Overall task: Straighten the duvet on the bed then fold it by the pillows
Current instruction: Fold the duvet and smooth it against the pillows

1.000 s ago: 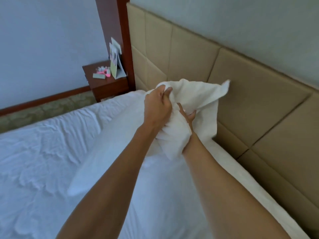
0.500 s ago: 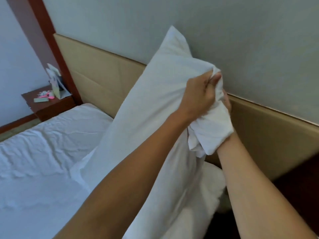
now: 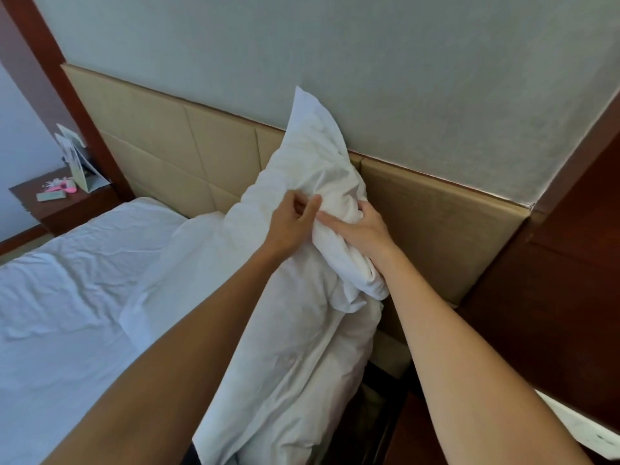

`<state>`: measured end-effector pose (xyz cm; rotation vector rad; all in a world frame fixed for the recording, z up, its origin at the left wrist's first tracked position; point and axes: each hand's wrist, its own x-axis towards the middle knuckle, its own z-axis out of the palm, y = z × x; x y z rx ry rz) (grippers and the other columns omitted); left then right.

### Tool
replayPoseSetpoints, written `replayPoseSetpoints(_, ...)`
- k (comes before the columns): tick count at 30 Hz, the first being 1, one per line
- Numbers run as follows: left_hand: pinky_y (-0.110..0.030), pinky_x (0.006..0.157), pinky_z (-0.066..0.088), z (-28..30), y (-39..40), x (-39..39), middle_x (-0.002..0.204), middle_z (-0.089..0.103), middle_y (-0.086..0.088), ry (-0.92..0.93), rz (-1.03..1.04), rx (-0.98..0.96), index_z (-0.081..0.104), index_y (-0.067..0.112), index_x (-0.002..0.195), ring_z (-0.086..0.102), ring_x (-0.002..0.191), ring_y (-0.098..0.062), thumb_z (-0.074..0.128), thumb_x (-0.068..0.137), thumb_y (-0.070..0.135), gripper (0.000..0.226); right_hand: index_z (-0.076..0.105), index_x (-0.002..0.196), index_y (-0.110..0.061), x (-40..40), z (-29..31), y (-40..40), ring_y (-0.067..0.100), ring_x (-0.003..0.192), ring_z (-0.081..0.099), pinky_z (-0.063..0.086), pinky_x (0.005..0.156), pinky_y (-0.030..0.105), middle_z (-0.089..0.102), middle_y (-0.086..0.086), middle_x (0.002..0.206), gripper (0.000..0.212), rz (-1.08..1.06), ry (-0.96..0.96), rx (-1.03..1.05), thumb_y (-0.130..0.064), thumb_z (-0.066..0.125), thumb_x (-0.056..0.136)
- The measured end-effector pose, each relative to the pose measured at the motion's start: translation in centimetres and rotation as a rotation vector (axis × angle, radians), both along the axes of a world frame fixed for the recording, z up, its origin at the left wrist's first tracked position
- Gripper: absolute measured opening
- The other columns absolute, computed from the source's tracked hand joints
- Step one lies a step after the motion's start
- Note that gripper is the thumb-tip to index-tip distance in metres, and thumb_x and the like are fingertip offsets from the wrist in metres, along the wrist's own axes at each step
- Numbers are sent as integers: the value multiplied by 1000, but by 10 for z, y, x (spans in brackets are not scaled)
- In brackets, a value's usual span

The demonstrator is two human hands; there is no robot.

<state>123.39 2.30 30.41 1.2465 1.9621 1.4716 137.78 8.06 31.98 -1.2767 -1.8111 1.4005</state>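
A white pillow (image 3: 312, 156) stands tilted against the beige padded headboard (image 3: 161, 156), its upper corner reaching the wall. My left hand (image 3: 292, 226) pinches the pillowcase fabric near the pillow's middle. My right hand (image 3: 362, 229) grips the bunched loose end of the pillowcase beside it. A second white pillow (image 3: 174, 263) lies flat underneath, on the bed. The wrinkled white bedding (image 3: 57, 297) covers the mattress on the left; I cannot tell the duvet from the sheet.
A dark wooden nightstand (image 3: 67, 209) at the far left holds a folded card (image 3: 79, 166) and small pink items (image 3: 60, 186). A dark wooden panel (image 3: 553, 297) stands at the right, with a narrow dark gap between it and the bed.
Both hands have come down with the pillow, so its top now sits lower against the headboard. My left hand has shifted from a full grip to a pinch on the fabric.
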Motion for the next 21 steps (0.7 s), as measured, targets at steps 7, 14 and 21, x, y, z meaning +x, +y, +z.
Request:
replayPoseSetpoints(7,-53,109,35,-1,1,-77,147,35,-5,297,188,-286,29,25,144,37,136,-27,72,53,81,115,28,148,-35,-20,-14,4,38,146,17,30,115,53,-10,2,161,103,-134,-212,67,-55,84,63)
replayPoseSetpoints(14,-49,115,31,-55,-5,-156,157,32,-6,113,-1,-627,17,19,155,34,141,-31,56,36,97,148,16,155,-29,-34,-22,27,37,140,31,34,110,44,28,11,156,99,-217,-338,35,-41,76,77)
replayPoseSetpoints(21,-42,111,36,-63,1,-183,150,43,-7,4,-110,-599,33,15,150,44,135,-28,61,70,80,107,53,135,-16,-85,-9,42,36,124,50,43,92,36,55,13,134,52,-224,-571,197,-27,66,86)
